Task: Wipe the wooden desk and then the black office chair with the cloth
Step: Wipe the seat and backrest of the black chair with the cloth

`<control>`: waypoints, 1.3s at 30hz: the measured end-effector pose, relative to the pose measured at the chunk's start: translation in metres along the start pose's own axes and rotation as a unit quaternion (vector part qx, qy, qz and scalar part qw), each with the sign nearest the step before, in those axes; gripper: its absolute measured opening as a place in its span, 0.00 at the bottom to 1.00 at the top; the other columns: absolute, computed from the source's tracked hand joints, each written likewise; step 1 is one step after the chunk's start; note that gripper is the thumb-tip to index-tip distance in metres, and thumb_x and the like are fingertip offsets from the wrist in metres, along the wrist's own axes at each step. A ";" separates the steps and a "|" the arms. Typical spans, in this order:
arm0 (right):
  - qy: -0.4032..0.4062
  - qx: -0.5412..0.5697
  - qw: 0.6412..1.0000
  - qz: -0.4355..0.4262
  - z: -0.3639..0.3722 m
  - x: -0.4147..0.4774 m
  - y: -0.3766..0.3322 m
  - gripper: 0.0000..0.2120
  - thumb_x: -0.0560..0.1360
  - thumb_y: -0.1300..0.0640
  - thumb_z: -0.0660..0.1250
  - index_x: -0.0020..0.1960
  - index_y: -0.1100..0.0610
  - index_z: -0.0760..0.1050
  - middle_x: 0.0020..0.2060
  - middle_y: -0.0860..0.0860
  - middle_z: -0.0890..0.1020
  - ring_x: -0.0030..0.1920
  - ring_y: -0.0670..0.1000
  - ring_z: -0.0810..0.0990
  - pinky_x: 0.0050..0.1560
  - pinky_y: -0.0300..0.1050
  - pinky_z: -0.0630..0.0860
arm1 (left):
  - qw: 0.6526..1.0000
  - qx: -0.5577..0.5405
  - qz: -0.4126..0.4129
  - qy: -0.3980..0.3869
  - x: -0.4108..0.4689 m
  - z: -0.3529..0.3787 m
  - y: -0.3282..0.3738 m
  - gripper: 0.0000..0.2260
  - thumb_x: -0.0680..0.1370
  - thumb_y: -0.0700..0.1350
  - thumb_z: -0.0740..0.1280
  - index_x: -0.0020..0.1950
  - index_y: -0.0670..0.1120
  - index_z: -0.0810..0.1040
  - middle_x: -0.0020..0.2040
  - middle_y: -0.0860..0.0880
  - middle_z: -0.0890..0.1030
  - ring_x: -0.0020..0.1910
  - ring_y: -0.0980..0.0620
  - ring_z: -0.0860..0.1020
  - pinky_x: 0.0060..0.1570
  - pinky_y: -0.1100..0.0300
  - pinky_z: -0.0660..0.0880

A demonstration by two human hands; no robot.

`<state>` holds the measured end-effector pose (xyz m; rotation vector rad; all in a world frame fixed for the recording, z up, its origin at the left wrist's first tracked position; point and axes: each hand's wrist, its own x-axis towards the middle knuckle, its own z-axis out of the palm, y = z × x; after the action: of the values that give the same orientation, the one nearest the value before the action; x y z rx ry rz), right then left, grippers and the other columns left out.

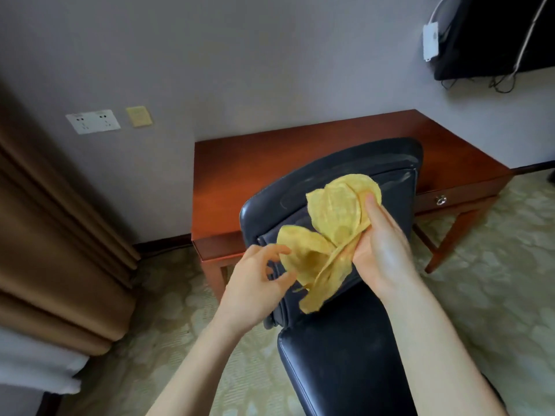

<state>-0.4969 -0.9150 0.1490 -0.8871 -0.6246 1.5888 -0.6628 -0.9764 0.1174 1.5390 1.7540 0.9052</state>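
Right hand [381,244] is gripping the cloth [333,211] — fingers going under the bunched middle, thumb [371,202] pressing down on the upper lobe. Left hand [258,277] is sitting just to the left with fingers loosely curled, index tip and thumb tip meeting the edge of the lower lobe. A gap is showing between them, so cannot tell whether it is pinching or only touching.

Cloth is yellow and crumpled, being held up in front of the chair [330,166]. Two rounded lobes are fanning up and left, and one tail is hanging down below the right palm, over the lower backrest [375,163]. Cannot tell whether it is brushing the backrest.

Chair is black and glossy, seat [345,364] pointing toward the camera and backrest leaning away. The backrest's top is overlapping the front edge of the desk [300,139] in view. Faint streaks are showing on the upper backrest.

Desk is reddish wood, standing against the grey wall [270,70] — a drawer with a ring pull [441,200] is facing out on the right.

Further out, a brown curtain [45,235] is hanging at left. A white socket plate [93,121] and a small yellowish plate [139,116] are sitting on the wall beside it. A black screen [495,34] with a white box [431,45] and cables is hanging at top right. Pale patterned carpet [495,265] is covering the floor.
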 end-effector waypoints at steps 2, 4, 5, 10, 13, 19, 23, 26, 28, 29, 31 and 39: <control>-0.022 0.001 1.000 0.006 0.011 0.000 -0.004 0.14 0.80 0.51 0.59 0.61 0.55 0.75 0.54 0.52 0.83 0.54 0.49 0.82 0.55 0.46 0.76 | 0.998 -0.031 0.034 0.041 0.012 -0.001 0.004 0.19 0.74 0.50 0.70 0.63 0.59 0.70 0.56 0.61 0.69 0.52 0.64 0.71 0.47 0.74 0.67; -0.038 -0.008 0.999 0.002 0.023 0.003 -0.004 0.15 0.80 0.51 0.59 0.62 0.57 0.74 0.55 0.54 0.82 0.55 0.51 0.81 0.57 0.49 0.76 | 0.995 -0.051 0.080 0.037 0.029 -0.007 0.007 0.21 0.74 0.51 0.70 0.64 0.59 0.68 0.58 0.64 0.68 0.56 0.66 0.68 0.51 0.74 0.65; -0.048 -0.008 0.999 0.001 0.029 0.002 -0.004 0.16 0.80 0.51 0.58 0.63 0.57 0.74 0.56 0.55 0.82 0.57 0.52 0.81 0.59 0.52 0.75 | 0.993 -0.055 0.100 0.027 0.035 -0.011 0.008 0.20 0.73 0.51 0.71 0.62 0.61 0.68 0.57 0.66 0.68 0.55 0.70 0.67 0.51 0.76 0.65; -0.047 -0.018 0.998 -0.048 0.054 0.008 -0.011 0.18 0.80 0.50 0.58 0.65 0.58 0.73 0.58 0.54 0.81 0.59 0.52 0.79 0.63 0.52 0.72 | 0.974 -0.107 0.177 0.095 0.058 -0.029 0.012 0.11 0.71 0.45 0.73 0.44 0.51 0.70 0.43 0.55 0.74 0.43 0.59 0.73 0.44 0.71 0.68; 0.004 -0.146 0.986 -0.086 0.068 0.012 -0.006 0.15 0.80 0.49 0.58 0.62 0.52 0.76 0.56 0.48 0.82 0.58 0.46 0.80 0.65 0.48 0.70 | 0.967 -0.130 0.201 0.085 0.068 -0.035 0.018 0.07 0.73 0.46 0.71 0.39 0.48 0.74 0.37 0.54 0.77 0.39 0.55 0.75 0.43 0.67 0.71; 0.001 -0.306 0.947 -0.099 0.086 0.015 0.013 0.13 0.81 0.47 0.56 0.57 0.47 0.78 0.51 0.46 0.84 0.54 0.45 0.81 0.59 0.47 0.73 | 0.969 -0.197 0.151 0.015 0.085 -0.030 0.023 0.03 0.76 0.45 0.67 0.45 0.48 0.80 0.42 0.54 0.81 0.43 0.60 0.77 0.44 0.72 0.70; 0.030 -0.332 0.935 -0.123 0.078 0.023 0.003 0.13 0.81 0.47 0.56 0.51 0.45 0.79 0.49 0.48 0.84 0.52 0.47 0.82 0.60 0.54 0.75 | 0.966 -0.231 0.112 0.038 0.096 -0.042 0.012 0.07 0.78 0.41 0.64 0.41 0.45 0.79 0.38 0.54 0.81 0.38 0.62 0.77 0.40 0.72 0.71; 0.078 -0.324 0.932 -0.140 0.060 0.028 -0.017 0.14 0.81 0.48 0.57 0.47 0.46 0.80 0.46 0.47 0.85 0.50 0.46 0.82 0.57 0.50 0.77 | 0.964 -0.259 0.052 0.041 0.109 -0.063 0.002 0.08 0.80 0.42 0.61 0.44 0.43 0.76 0.44 0.45 0.80 0.45 0.52 0.78 0.51 0.58 0.74; 0.111 -0.298 0.938 -0.139 0.046 0.030 -0.033 0.13 0.81 0.51 0.58 0.45 0.48 0.80 0.44 0.46 0.85 0.48 0.46 0.83 0.52 0.46 0.77 | 0.939 -0.344 0.005 0.013 0.114 -0.079 0.003 0.09 0.81 0.42 0.57 0.45 0.44 0.75 0.45 0.43 0.81 0.48 0.46 0.79 0.53 0.49 0.75; 0.118 -0.281 0.944 -0.130 0.039 0.031 -0.040 0.12 0.81 0.52 0.59 0.45 0.49 0.80 0.44 0.47 0.85 0.48 0.46 0.83 0.50 0.45 0.78 | 0.922 -0.387 0.003 -0.012 0.115 -0.086 0.006 0.10 0.81 0.42 0.56 0.46 0.44 0.76 0.44 0.45 0.82 0.46 0.47 0.80 0.49 0.50 0.76; 0.110 -0.251 0.956 -0.104 0.027 0.030 -0.051 0.10 0.80 0.54 0.61 0.45 0.49 0.80 0.44 0.47 0.85 0.48 0.47 0.83 0.46 0.43 0.78 | 0.919 -0.389 0.031 -0.050 0.118 -0.101 0.011 0.10 0.81 0.42 0.56 0.47 0.45 0.76 0.41 0.48 0.83 0.41 0.52 0.80 0.41 0.57 0.77; 0.007 -0.232 0.968 -0.090 0.033 0.031 -0.067 0.09 0.80 0.52 0.60 0.48 0.50 0.79 0.46 0.47 0.85 0.48 0.46 0.83 0.49 0.44 0.78 | 0.934 -0.020 0.227 0.276 0.075 -0.045 0.012 0.02 0.76 0.47 0.64 0.44 0.50 0.72 0.40 0.57 0.74 0.41 0.58 0.74 0.42 0.67 0.68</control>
<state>-0.4871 -0.8693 0.2142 -1.1462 -1.0626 1.2889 -0.7023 -0.9047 0.1518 1.8194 1.7384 1.7333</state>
